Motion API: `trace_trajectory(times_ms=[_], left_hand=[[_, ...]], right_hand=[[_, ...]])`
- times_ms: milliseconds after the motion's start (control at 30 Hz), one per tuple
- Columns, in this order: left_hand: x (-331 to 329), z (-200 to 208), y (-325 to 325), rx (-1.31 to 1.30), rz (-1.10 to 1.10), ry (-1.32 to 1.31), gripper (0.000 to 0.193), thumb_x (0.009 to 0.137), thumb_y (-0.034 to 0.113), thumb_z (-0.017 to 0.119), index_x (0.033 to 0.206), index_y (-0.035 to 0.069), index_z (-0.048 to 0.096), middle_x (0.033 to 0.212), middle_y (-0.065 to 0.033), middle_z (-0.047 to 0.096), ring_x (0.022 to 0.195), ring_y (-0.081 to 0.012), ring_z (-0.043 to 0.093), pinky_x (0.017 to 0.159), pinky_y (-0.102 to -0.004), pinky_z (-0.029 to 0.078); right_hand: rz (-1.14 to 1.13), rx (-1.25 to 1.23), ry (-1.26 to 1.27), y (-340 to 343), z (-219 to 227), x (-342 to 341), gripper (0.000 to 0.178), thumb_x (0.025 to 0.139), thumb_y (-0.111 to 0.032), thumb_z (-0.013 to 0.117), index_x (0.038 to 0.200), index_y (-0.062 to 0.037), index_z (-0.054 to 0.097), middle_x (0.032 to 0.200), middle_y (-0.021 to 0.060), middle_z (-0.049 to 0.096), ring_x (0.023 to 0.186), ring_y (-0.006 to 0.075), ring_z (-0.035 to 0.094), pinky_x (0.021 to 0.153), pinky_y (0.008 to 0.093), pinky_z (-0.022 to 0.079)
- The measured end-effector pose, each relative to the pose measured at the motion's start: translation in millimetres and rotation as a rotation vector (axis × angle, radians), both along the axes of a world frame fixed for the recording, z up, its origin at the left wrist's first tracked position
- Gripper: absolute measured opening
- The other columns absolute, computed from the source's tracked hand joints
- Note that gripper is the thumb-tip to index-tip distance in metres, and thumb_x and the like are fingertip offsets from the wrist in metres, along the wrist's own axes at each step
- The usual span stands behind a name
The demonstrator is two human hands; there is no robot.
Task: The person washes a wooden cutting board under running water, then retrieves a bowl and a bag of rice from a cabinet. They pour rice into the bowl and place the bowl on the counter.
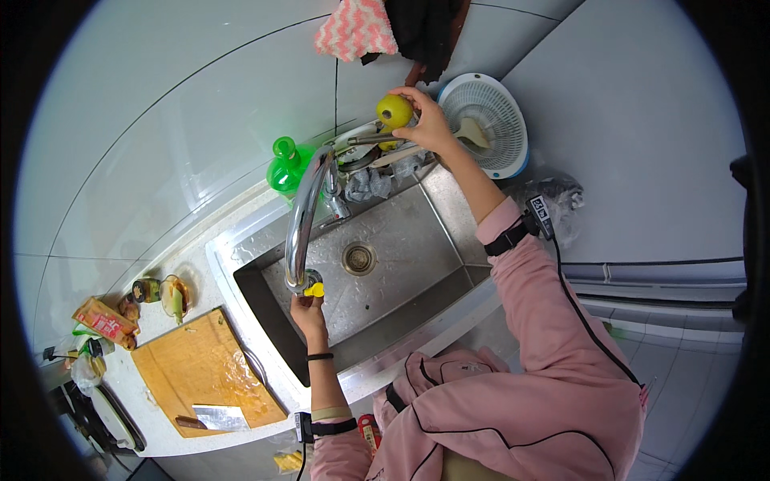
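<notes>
Pale tiles (200,72) are covering the wall behind a steel sink (405,220), with straight edges bowing toward the rim of the frame; a round yellow-green fruit (393,111) is hanging at upper middle, over the clutter along the sink's back edge (can't tell what kind of fruit); the right hand (429,127) is pinching it, fingers curling over the top and thumb pressing in from below, so the fruit is sitting at the left end of that grip, on the side facing the faucet (300,220); it's looking close to round, so no real long axis is showing, though a dark end is pointing left and slightly down.

What matters most spatially, I'd say, is the diagonal; the spout's mouth is sitting down and left of the fruit, well apart from it, with the faucet's arch running roughly alongside that line; the right hand is obviously being the nearer one, while the left hand (307,314) is resting right at the spout's mouth, just below a yellow piece (314,289); can't tell if those fingers are gripping anything.

Further out, a green bottle (285,168) is standing left of the faucet's base; a white basket (501,112) is sitting just right of the right hand; at lower left, a cutting board (200,361) is lying flat with a cleaver (223,418) resting on its lower part.
</notes>
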State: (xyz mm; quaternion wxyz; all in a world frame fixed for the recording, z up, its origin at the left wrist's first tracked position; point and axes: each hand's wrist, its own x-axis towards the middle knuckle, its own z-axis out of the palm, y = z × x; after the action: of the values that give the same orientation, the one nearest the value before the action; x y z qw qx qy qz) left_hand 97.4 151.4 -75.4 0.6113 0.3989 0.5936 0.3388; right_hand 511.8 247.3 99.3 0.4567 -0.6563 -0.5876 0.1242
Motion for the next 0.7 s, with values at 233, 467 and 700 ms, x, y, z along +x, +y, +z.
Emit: trace_trajectory(times_ms=[233, 467, 700], left_hand=[[-4.5, -1.8, -0.9, -0.069, 0.023, -0.124, 0.011, 0.093, 0.005, 0.057, 0.101, -0.002, 0.059, 0.078, -0.0105, 0.067, 0.066, -0.0178, 0.066, 0.058, -0.028, 0.053], [2.7, 8.8, 2.7, -0.028, 0.088, -0.198, 0.01, 0.089, -0.001, 0.059, 0.098, -0.005, 0.059, 0.078, -0.0106, 0.068, 0.069, -0.0191, 0.068, 0.058, -0.0286, 0.053], [6.2, 14.4, 5.4, 0.175, -0.006, 0.41, 0.028, 0.067, 0.01, 0.083, 0.08, 0.001, 0.059, 0.067, -0.004, 0.06, 0.063, -0.0141, 0.054, 0.06, -0.0303, 0.045]], right_hand=[[-0.047, -0.104, -0.023, 21.0, -34.6, 32.9, 0.063, 0.062, -0.005, 0.081, 0.121, -0.0088, 0.058, 0.112, 0.0122, 0.065, 0.102, 0.0253, 0.064, 0.09, 0.0355, 0.049], [-0.241, -0.164, -0.232, 14.4, -26.8, 26.4, 0.024, 0.071, -0.004, 0.073, 0.095, -0.0051, 0.07, 0.088, 0.0131, 0.07, 0.079, 0.0251, 0.068, 0.072, 0.032, 0.054], [-0.299, -0.119, -0.221, -58.9, -28.2, -40.3, 0.013, 0.069, -0.004, 0.069, 0.068, -0.0061, 0.056, 0.063, 0.0094, 0.059, 0.061, 0.0277, 0.061, 0.056, 0.0389, 0.046]])
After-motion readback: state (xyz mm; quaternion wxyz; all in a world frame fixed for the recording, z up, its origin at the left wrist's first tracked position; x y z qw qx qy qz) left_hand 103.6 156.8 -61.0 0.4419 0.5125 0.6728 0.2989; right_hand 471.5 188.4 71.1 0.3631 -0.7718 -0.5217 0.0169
